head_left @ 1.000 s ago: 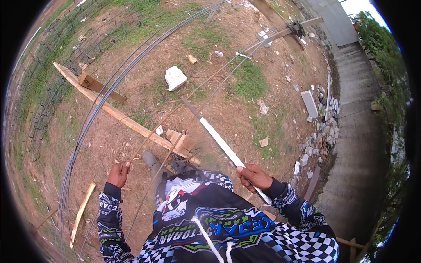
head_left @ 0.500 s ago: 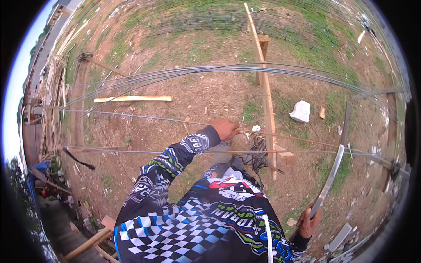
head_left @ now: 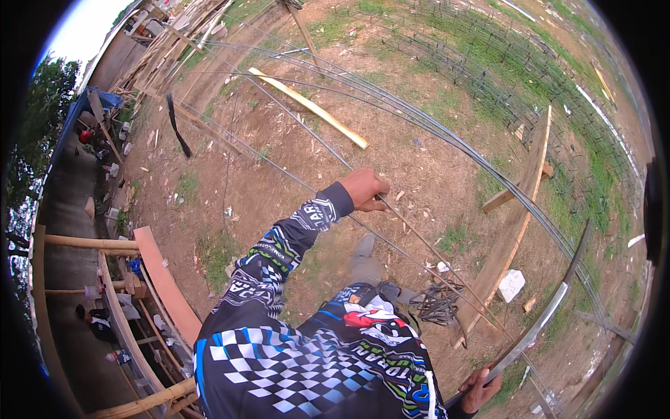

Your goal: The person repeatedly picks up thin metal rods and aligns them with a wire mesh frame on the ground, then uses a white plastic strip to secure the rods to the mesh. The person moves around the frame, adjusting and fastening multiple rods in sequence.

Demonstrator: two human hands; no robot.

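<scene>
My left hand [head_left: 366,190] is out in front of me, its fingers closed round a thin steel rod [head_left: 426,244] that runs from upper left to lower right. A second thin rod [head_left: 398,248] passes below it, nearly alongside. At the lower right, my right hand [head_left: 481,388] grips the near end of a long, narrow metal bar [head_left: 532,335], silver along its near part and dark toward its far end. The bar crosses the rods near their right-hand stretch; whether it touches them I cannot tell.
A bundle of long steel rods [head_left: 447,136] spans the view beyond my left hand. A wooden plank [head_left: 513,237] stands to the right, near tangled dark wire [head_left: 436,305] and a white block [head_left: 511,285]. A pale board [head_left: 307,108] lies on the ground. Timber framing [head_left: 167,279] borders a trench at left.
My view has turned left, so the rods now slant and the trench shows more. My left hand still holds the rod, and my right hand still holds the metal bar.
</scene>
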